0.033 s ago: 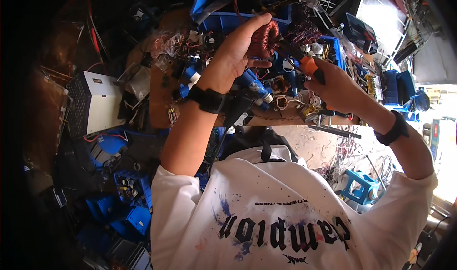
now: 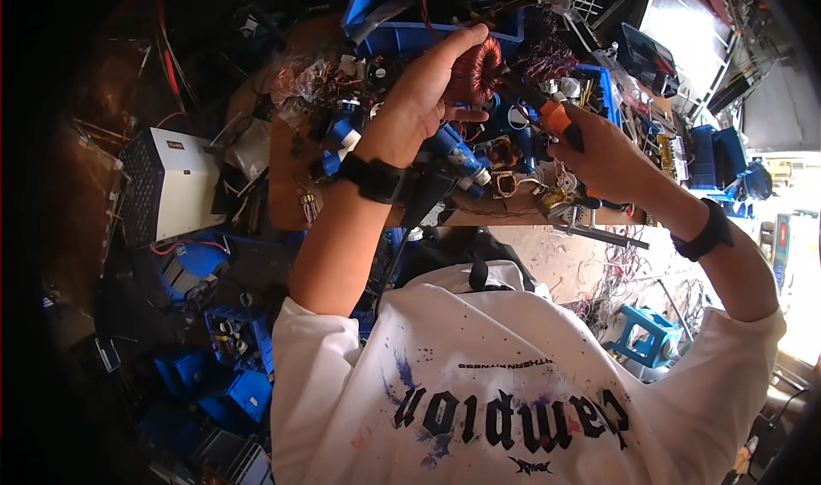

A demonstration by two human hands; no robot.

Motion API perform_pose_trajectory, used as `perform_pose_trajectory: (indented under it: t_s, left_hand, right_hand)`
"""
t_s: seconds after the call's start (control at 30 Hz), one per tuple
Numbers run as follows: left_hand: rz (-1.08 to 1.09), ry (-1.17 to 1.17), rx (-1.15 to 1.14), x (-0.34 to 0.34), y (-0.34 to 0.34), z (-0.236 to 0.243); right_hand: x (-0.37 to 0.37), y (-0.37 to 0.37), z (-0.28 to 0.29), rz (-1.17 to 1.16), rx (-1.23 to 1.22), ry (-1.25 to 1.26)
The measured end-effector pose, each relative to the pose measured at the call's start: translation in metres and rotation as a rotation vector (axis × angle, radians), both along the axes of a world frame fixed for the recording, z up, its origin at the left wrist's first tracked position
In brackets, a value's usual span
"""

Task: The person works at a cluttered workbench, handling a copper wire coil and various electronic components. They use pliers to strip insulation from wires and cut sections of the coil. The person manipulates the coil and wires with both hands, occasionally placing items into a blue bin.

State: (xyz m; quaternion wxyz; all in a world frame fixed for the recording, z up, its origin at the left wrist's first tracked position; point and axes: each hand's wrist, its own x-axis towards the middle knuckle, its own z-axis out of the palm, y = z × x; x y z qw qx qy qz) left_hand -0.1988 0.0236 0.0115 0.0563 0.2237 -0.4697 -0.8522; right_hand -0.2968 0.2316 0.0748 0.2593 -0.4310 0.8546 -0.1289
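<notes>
Left hand (image 2: 419, 100): I see it gripping the copper-red, ring-shaped wire coil (image 2: 473, 76).
Coil: over the cluttered brown wooden bench (image 2: 286, 196).
Right hand (image 2: 609, 160): closed around an orange-and-black-handled tool (image 2: 557, 117), dark tip at the coil; I can't confirm contact.

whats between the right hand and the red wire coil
In the head view, the orange-handled tool in the right hand spans that stretch, its dark end toward the red wire coil.

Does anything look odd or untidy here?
Yes: dark blue blotches, like stains, mark the white shirt; loose wires lie tangled on the floor near the bench, not tidied. The reddish coil in the left hand shows no clear damage.
</notes>
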Motion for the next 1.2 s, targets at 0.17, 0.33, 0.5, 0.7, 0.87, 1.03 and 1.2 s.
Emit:
perform_pose_trajectory:
  t_s: [0.17,0.33,0.5,0.7,0.87,1.03,1.2]
  left_hand:
    - [0.012,-0.015,0.005,-0.001,0.0,-0.003]
    - [0.022,-0.026,0.006,-0.003,-0.001,-0.006]
    - [0.031,-0.034,-0.032,-0.002,-0.001,-0.007]
    - [0.055,0.056,-0.049,-0.002,0.002,-0.008]
    - [0.046,0.101,-0.093,-0.002,0.002,-0.008]
    - [0.042,0.101,-0.119,-0.002,0.006,-0.002]
    - [0.031,0.041,-0.102,-0.002,0.01,-0.002]
  right_hand:
    - [0.002,-0.001,-0.005,0.007,-0.052,0.032]
    - [-0.003,0.001,-0.022,0.039,-0.192,0.078]
    - [-0.005,0.004,-0.03,0.054,-0.227,0.077]
    - [-0.015,0.012,-0.031,-0.015,-0.099,-0.121]
    - [-0.014,0.013,-0.022,-0.096,-0.026,-0.305]
    - [-0.015,0.018,-0.012,-0.133,-0.036,-0.438]
    - [-0.02,0.021,-0.012,0.018,-0.105,-0.293]
